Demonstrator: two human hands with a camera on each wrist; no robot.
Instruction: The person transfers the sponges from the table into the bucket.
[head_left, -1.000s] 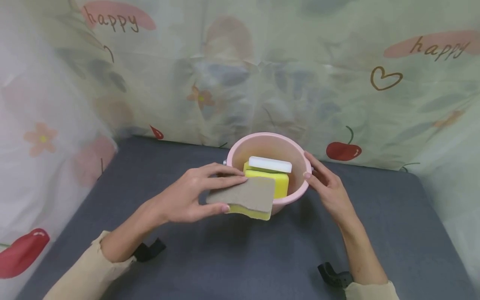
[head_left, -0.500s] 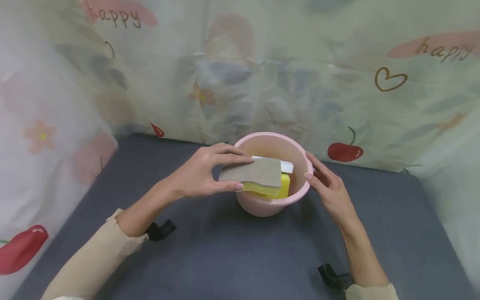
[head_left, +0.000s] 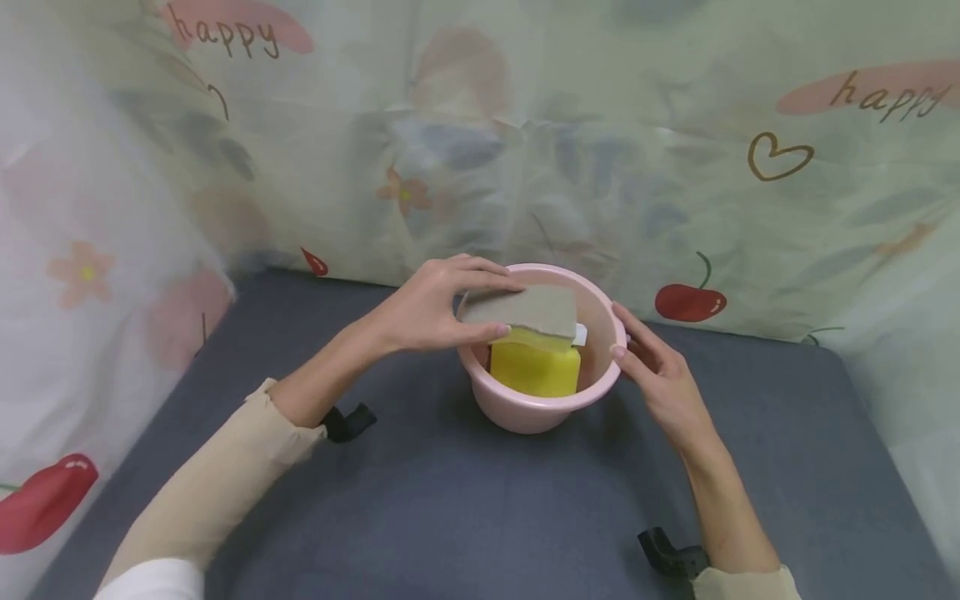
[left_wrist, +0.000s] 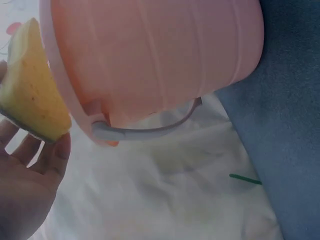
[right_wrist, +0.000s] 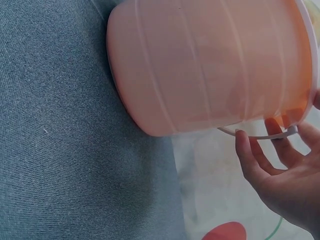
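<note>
A pink bucket (head_left: 521,415) stands upright on the dark cloth-covered table. Above its mouth, my left hand (head_left: 435,307) holds a yellow sponge with a grey scouring layer on top (head_left: 536,310), gripping its left end between thumb and fingers. The left wrist view shows the sponge's yellow side (left_wrist: 37,87) just outside the rim's line. Inside the bucket lies another yellow sponge (head_left: 534,371), and a corner of a white block (head_left: 581,335) peeks out behind the held one. On the right, my right hand (head_left: 663,379) pinches the bucket's rim, its other fingers near the grey handle (right_wrist: 262,136).
A patterned curtain (head_left: 585,183) with cherries and "happy" lettering hangs behind the table (head_left: 480,517) and down both sides. The bucket's handle (left_wrist: 150,132) hangs along the far side. Black straps (head_left: 348,423) sit at both wrists.
My left hand has carried the sponge up and to the right, from the bucket's front left to over its mouth, covering most of the white block. The right hand has stayed on the rim.
</note>
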